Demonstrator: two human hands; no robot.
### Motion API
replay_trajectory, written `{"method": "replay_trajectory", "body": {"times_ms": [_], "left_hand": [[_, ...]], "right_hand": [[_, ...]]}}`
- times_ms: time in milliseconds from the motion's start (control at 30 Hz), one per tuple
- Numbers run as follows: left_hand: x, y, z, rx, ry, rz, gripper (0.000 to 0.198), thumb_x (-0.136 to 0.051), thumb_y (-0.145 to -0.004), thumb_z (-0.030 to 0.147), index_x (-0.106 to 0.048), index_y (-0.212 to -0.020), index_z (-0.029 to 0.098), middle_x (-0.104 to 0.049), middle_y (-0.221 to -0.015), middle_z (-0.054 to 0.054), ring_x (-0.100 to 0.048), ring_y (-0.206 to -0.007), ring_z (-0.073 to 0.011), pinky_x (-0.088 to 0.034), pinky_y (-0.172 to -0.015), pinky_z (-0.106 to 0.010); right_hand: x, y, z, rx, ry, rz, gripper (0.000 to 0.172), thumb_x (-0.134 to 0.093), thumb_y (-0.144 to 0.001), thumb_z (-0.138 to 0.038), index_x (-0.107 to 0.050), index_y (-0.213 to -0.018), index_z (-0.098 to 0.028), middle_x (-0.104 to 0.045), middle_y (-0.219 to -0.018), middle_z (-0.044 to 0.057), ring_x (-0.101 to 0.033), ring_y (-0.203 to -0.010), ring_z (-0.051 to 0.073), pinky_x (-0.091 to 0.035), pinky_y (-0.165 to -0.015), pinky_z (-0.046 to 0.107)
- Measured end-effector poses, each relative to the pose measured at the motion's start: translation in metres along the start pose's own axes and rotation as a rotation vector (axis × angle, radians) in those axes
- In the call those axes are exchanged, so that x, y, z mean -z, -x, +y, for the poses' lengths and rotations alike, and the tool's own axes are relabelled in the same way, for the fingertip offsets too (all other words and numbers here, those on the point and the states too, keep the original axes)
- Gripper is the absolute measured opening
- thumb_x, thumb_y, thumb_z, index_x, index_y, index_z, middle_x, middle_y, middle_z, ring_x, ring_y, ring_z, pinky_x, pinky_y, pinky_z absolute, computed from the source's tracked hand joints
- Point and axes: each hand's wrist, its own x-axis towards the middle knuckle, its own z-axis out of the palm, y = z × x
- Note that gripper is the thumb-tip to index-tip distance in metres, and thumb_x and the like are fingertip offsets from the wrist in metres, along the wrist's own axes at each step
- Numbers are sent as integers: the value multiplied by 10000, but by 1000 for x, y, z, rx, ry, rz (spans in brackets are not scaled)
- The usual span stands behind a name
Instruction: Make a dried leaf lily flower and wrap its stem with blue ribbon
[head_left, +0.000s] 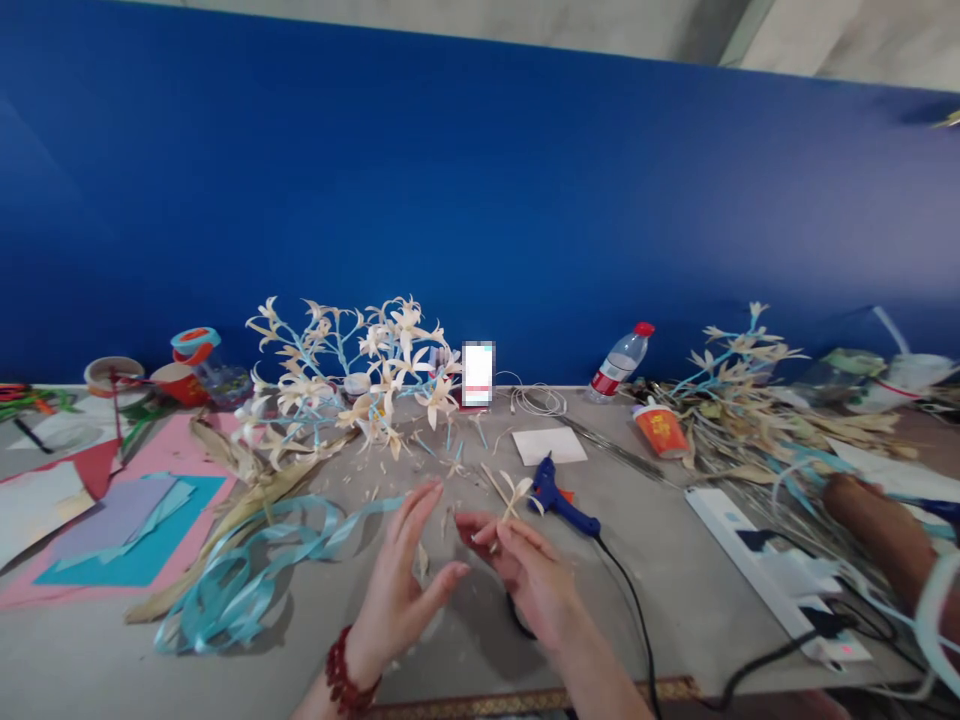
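Between thumb and fingers, my right hand (529,565) pinches a pale handmade flower (516,495) with narrow cream petals. My left hand (405,580), with a dark red bead bracelet (349,672) at its wrist, is held open over the table with the fingers apart and nothing in them. A blue glue gun (559,498) lies just beyond my right hand, its black cord running toward the front edge. Left of my left hand is a loose heap of light blue ribbon (232,590). Branches of similar cream flowers (397,370) stand farther back.
Coloured paper sheets (127,530) and dried husks (262,505) lie at left. A lit phone (478,375) leans by the blue partition. At right are a bottle (622,365), an orange cup (660,430), a power strip (772,580) and another person's arm (885,540). Small scraps litter the grey table.
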Motion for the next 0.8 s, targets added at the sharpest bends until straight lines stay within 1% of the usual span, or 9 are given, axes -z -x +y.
{"method": "replay_trajectory", "body": {"times_ms": [133, 233, 300, 433, 533, 633, 700, 767, 800], "left_hand": [[-11, -3, 4, -10, -11, -158, 475, -655, -850, 179, -617, -1310, 291, -602, -1342, -130, -508, -1259, -319, -351, -1071, -462], [-17, -4, 8, -60, -38, -86, 345, -614, -873, 152, -718, -1171, 290, -663, -1230, -126, -579, -1145, -300, -412, -997, -413], [-16, -4, 9, -92, -35, -7, 321, -636, -859, 143, -737, -1128, 285, -685, -1179, -117, -587, -1114, -295, -419, -976, -402], [-11, -5, 12, -151, -50, -22, 307, -612, -867, 114, -748, -1082, 286, -721, -1040, -93, -611, -1001, -275, -419, -948, -406], [-9, -8, 14, -210, -85, -23, 311, -621, -843, 86, -769, -1011, 301, -733, -931, -69, -601, -901, -263, -325, -1036, -451], [-5, -9, 12, -195, -91, -16, 242, -636, -831, 111, -775, -898, 297, -712, -836, -52, -567, -831, -253, -242, -1081, -453], [0, -8, 7, -148, -57, 87, 172, -618, -854, 155, -742, -814, 268, -664, -781, -47, -538, -798, -246, -314, -1002, -401], [7, -5, -1, -72, -7, 246, 178, -592, -882, 202, -665, -724, 235, -582, -708, -28, -490, -713, -221, -381, -790, -315], [12, -4, -5, -28, 4, 306, 218, -581, -893, 221, -614, -677, 226, -518, -651, -6, -440, -642, -200, -357, -673, -286]], "right_hand": [[-4, 2, 3, -34, -61, 57, 231, -778, -746, -465, -780, -759, -235, -766, -873, 64, -698, -912, 263, -539, -874, 398], [-4, 4, 4, -35, -103, 72, 228, -806, -724, -444, -791, -764, -220, -756, -799, 54, -690, -808, 233, -553, -832, 389], [-2, 4, 4, -38, -132, 56, 223, -799, -743, -426, -796, -790, -208, -762, -840, 67, -692, -843, 237, -548, -861, 407], [3, 4, 7, -30, -165, 52, 171, -802, -755, -383, -796, -789, -216, -767, -867, 60, -700, -851, 229, -552, -865, 414], [0, 5, 9, -53, -168, 83, 175, -822, -728, -387, -795, -768, -219, -768, -846, 56, -703, -835, 230, -559, -852, 414], [-5, 7, 9, -76, -144, 108, 212, -823, -722, -403, -798, -783, -202, -774, -869, 73, -705, -870, 240, -547, -882, 420], [-6, 8, 6, -75, -134, 111, 228, -805, -742, -410, -798, -806, -191, -774, -918, 94, -699, -922, 255, -542, -886, 424], [-4, 8, 4, -62, -129, 117, 237, -788, -760, -412, -798, -829, -186, -768, -971, 109, -685, -972, 268, -541, -881, 420], [-2, 8, 3, -53, -126, 121, 239, -783, -765, -411, -797, -836, -184, -765, -990, 113, -680, -984, 267, -540, -877, 411]]}}
